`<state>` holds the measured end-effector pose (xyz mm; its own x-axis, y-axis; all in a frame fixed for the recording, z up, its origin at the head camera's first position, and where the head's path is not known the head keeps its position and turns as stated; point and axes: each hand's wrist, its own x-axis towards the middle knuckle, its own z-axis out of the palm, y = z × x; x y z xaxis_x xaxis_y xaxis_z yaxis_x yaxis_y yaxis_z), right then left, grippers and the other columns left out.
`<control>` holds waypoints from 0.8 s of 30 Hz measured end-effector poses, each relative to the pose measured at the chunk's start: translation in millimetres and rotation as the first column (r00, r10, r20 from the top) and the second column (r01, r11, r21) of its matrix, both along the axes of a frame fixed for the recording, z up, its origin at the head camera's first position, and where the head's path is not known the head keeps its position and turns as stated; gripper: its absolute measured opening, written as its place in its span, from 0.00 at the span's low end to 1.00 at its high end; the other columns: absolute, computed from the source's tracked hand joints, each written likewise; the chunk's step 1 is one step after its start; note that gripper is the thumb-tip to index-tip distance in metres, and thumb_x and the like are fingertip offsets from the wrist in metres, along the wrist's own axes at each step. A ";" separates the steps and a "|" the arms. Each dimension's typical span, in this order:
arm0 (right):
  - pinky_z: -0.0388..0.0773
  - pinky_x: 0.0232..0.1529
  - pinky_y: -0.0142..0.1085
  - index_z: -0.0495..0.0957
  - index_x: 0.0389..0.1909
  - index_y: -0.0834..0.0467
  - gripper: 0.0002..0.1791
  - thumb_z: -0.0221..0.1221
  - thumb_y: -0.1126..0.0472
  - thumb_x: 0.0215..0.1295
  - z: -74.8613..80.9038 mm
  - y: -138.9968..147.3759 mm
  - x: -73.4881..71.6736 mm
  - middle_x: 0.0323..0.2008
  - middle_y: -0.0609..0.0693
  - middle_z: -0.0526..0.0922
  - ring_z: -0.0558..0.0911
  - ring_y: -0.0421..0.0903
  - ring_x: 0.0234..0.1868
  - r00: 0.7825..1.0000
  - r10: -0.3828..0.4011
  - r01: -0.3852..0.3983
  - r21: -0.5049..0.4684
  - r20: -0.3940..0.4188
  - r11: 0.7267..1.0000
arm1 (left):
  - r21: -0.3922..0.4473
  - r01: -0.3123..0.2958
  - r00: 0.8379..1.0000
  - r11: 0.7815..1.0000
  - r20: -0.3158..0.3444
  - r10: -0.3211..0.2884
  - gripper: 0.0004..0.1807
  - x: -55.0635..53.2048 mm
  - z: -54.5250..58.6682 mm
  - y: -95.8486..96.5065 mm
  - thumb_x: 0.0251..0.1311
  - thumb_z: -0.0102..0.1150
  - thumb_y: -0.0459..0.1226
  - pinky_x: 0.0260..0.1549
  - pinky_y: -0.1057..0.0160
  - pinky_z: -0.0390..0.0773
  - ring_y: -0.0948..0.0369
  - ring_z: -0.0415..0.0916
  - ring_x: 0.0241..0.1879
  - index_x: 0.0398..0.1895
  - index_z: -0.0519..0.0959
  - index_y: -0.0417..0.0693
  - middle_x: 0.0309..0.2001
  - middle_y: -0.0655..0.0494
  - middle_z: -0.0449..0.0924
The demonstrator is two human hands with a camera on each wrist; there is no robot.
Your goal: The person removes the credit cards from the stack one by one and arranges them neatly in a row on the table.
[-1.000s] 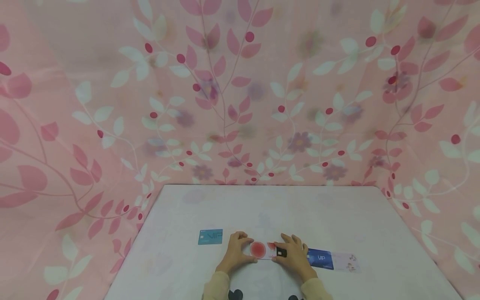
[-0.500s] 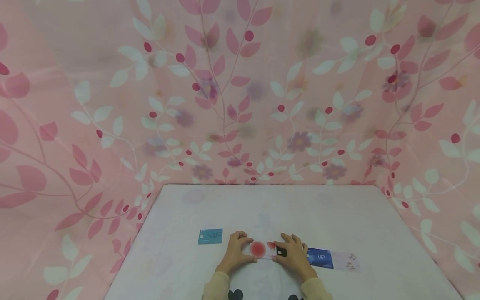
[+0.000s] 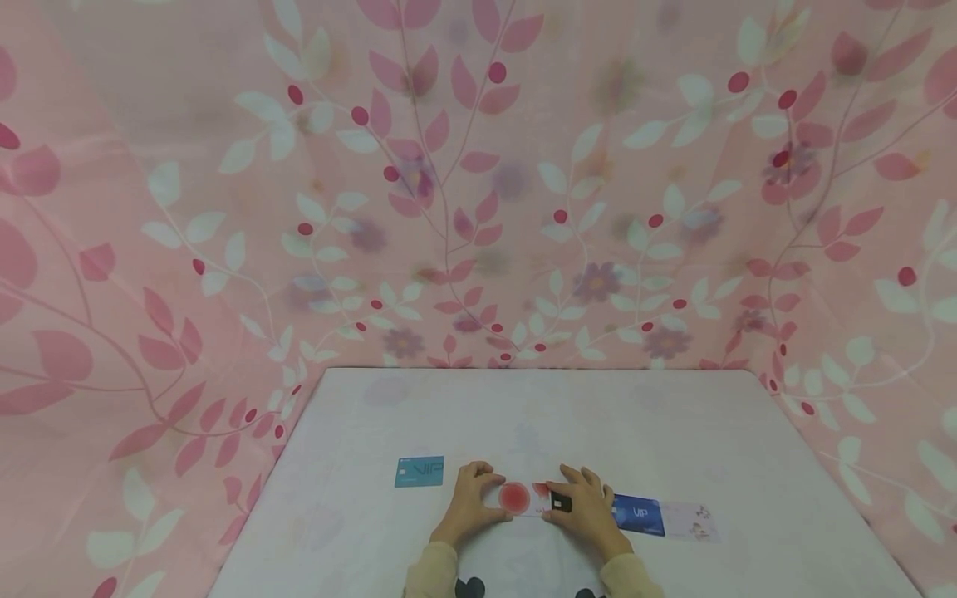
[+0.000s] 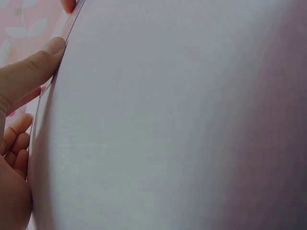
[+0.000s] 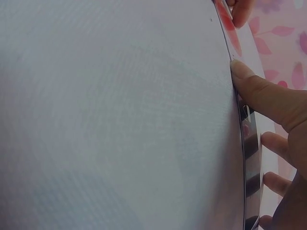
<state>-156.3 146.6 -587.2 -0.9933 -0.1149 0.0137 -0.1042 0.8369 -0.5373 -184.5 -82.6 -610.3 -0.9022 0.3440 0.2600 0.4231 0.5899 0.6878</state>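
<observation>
A white card with a red circle [image 3: 514,498] lies flat on the white table between the two hands. My left hand [image 3: 467,505] pinches its left part, thumb on the near edge and index finger on the far edge. My right hand [image 3: 589,508] pinches across its right end, at the seam with a black card [image 3: 561,502]. In the right wrist view the thumb [image 5: 259,91] presses the near edge at that seam. A black-and-white striped card [image 5: 252,148] runs below the right fingers. Most of the black card is hidden under the right hand.
Right of the right hand, a blue VIP card [image 3: 639,515] lies in line with a pale flowered card [image 3: 694,522]. A teal VIP card [image 3: 419,472] lies apart, left of the left hand. The table [image 3: 523,407] meets a pink leaf-patterned cloth [image 3: 478,208] behind and at both sides.
</observation>
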 end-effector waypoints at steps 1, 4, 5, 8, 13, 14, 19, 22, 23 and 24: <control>0.47 0.55 0.72 0.82 0.49 0.52 0.29 0.71 0.47 0.43 0.0 0.1 -0.2 0.61 0.60 0.70 0.58 0.67 0.64 1.000 0.001 -0.001 0.004 -0.001 1.000 | -0.002 0.000 1.000 1.000 -0.002 0.000 0.28 0.1 -0.1 -0.1 0.35 0.76 0.46 0.53 0.51 0.68 0.52 0.61 0.51 0.44 0.81 0.46 0.48 0.52 0.68; 0.48 0.55 0.72 0.82 0.49 0.52 0.29 0.71 0.47 0.44 -0.3 -0.3 -0.6 0.61 0.59 0.70 0.58 0.67 0.64 1.000 0.001 -0.001 0.010 -0.004 1.000 | -0.002 0.000 1.000 1.000 -0.017 0.000 0.28 0.6 -0.5 -0.1 0.35 0.77 0.45 0.53 0.51 0.68 0.52 0.62 0.51 0.43 0.81 0.45 0.47 0.52 0.68; 0.48 0.55 0.72 0.82 0.49 0.52 0.29 0.71 0.47 0.43 -0.3 -0.3 -0.6 0.61 0.59 0.70 0.58 0.67 0.64 1.000 0.002 -0.001 0.013 -0.008 1.000 | 0.000 0.000 1.000 1.000 -0.023 0.000 0.28 0.7 -0.4 0.0 0.35 0.77 0.44 0.52 0.51 0.68 0.52 0.62 0.51 0.43 0.81 0.45 0.47 0.51 0.68; 0.48 0.55 0.71 0.82 0.49 0.52 0.29 0.71 0.46 0.43 -0.2 0.0 -0.4 0.61 0.59 0.70 0.58 0.66 0.64 1.000 0.002 -0.001 0.021 -0.017 1.000 | 0.006 -0.003 0.999 1.000 -0.034 0.003 0.28 0.5 -0.7 0.4 0.34 0.77 0.44 0.52 0.51 0.68 0.52 0.62 0.51 0.42 0.81 0.44 0.47 0.51 0.69; 0.49 0.55 0.72 0.82 0.49 0.52 0.29 0.70 0.45 0.44 0.4 0.8 -0.2 0.61 0.59 0.70 0.59 0.66 0.64 1.000 0.005 -0.004 0.037 -0.020 0.999 | 0.008 -0.011 1.000 1.000 -0.029 0.011 0.28 0.1 0.1 1.5 0.34 0.77 0.44 0.53 0.51 0.69 0.51 0.63 0.52 0.42 0.81 0.44 0.47 0.50 0.69; 0.49 0.55 0.72 0.82 0.49 0.52 0.29 0.70 0.45 0.44 0.5 0.9 -0.4 0.61 0.59 0.70 0.59 0.66 0.64 1.000 0.006 -0.005 0.037 -0.019 0.999 | 0.011 -0.013 1.000 1.000 -0.027 0.013 0.28 0.2 0.8 1.6 0.34 0.77 0.44 0.53 0.50 0.68 0.51 0.63 0.52 0.42 0.81 0.43 0.47 0.50 0.69; 0.48 0.56 0.72 0.81 0.51 0.52 0.30 0.70 0.44 0.44 0.9 0.9 -1.4 0.61 0.59 0.70 0.59 0.66 0.64 1.000 0.009 -0.008 0.014 -0.018 1.000 | 0.019 -0.026 1.000 0.999 0.011 0.026 0.29 1.5 3.9 2.2 0.35 0.76 0.46 0.54 0.49 0.68 0.51 0.63 0.52 0.43 0.81 0.43 0.48 0.50 0.69; 0.48 0.55 0.72 0.80 0.52 0.53 0.31 0.69 0.43 0.45 -0.2 1.3 -1.2 0.61 0.60 0.70 0.59 0.66 0.64 1.000 0.013 -0.013 -0.005 -0.020 1.000 | 0.010 -0.038 0.998 0.999 0.054 0.037 0.29 2.2 3.5 2.2 0.36 0.75 0.48 0.55 0.50 0.68 0.52 0.62 0.52 0.45 0.81 0.45 0.49 0.52 0.68; 0.48 0.55 0.72 0.80 0.52 0.53 0.31 0.69 0.43 0.46 -0.7 1.5 -1.1 0.61 0.60 0.70 0.59 0.67 0.64 1.000 0.014 -0.015 -0.011 -0.022 1.000 | 0.009 -0.040 0.997 0.999 0.068 0.039 0.29 2.3 3.1 2.3 0.37 0.75 0.48 0.55 0.50 0.68 0.53 0.62 0.53 0.45 0.81 0.45 0.49 0.53 0.68; 0.48 0.55 0.72 0.80 0.52 0.53 0.31 0.68 0.43 0.47 -0.6 1.6 -0.7 0.61 0.60 0.70 0.59 0.67 0.63 1.000 0.016 -0.017 -0.018 -0.026 1.000 | 0.010 -0.041 0.996 0.999 0.076 0.040 0.30 2.3 2.8 2.4 0.37 0.75 0.49 0.56 0.49 0.68 0.52 0.62 0.53 0.45 0.81 0.45 0.49 0.53 0.68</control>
